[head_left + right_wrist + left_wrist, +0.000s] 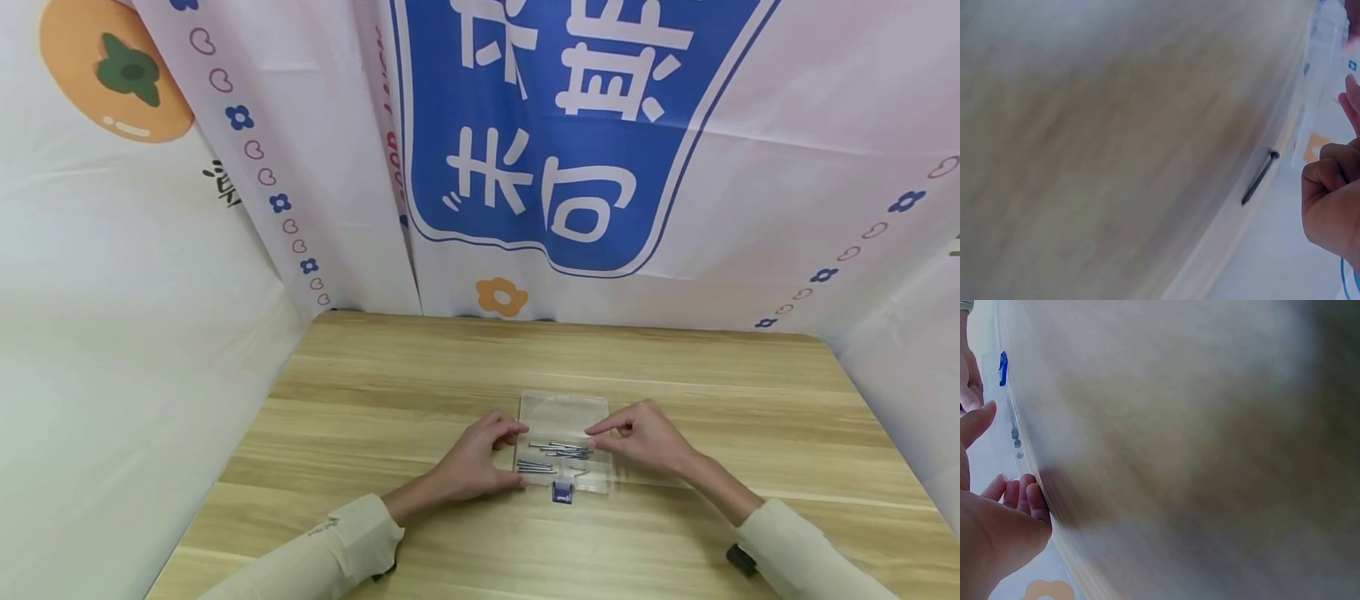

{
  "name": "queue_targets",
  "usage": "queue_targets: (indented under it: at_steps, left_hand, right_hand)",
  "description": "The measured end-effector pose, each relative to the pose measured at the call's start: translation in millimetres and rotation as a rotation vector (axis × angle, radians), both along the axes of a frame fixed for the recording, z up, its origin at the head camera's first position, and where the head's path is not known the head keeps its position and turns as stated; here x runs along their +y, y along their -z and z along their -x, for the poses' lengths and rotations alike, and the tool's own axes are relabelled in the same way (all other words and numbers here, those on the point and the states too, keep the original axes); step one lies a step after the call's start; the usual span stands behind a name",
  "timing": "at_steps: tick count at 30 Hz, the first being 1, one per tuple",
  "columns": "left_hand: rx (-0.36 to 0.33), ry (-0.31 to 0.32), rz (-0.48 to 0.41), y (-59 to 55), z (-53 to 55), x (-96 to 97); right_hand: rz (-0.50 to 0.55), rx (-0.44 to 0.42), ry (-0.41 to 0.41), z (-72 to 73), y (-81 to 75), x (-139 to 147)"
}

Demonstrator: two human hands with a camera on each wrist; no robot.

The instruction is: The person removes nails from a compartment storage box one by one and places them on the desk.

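Observation:
A clear plastic box point(600, 482) lies on the table with its lid point(558, 410) folded back and a blue latch point(562, 492) at its front. Loose silvery nails point(567, 451) and a row of others point(536, 467) fill parts of it. My left hand point(476, 458) holds the box's left side, thumb at the front corner, fingers farther back. Over the box's right side, my right hand point(647, 435) brings thumb and index tip close together by the nails; I cannot tell if anything is between them. In the right wrist view its other fingers point(1325, 175) are curled in.
A single dark nail point(1260, 178) lies on the table in the right wrist view, near the right hand. The wood-grain table point(405, 367) reaches back to a printed cloth point(720, 283). Cloth also hangs along both sides.

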State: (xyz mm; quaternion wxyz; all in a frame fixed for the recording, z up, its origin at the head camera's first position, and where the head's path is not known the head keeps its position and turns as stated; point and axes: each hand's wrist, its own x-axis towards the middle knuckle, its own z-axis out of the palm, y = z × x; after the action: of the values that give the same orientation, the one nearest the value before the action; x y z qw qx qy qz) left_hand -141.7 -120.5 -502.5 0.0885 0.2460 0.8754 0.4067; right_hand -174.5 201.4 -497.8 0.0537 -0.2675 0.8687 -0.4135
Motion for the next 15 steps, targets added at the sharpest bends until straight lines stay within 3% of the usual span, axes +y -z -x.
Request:
queue_targets:
  at_steps: [15]
  left_hand:
    - [0.000, 0.007, -0.017, 0.1, -0.4, -1.0]
  right_hand:
    - [-0.045, -0.010, -0.046, -4.7, 0.8, -26]
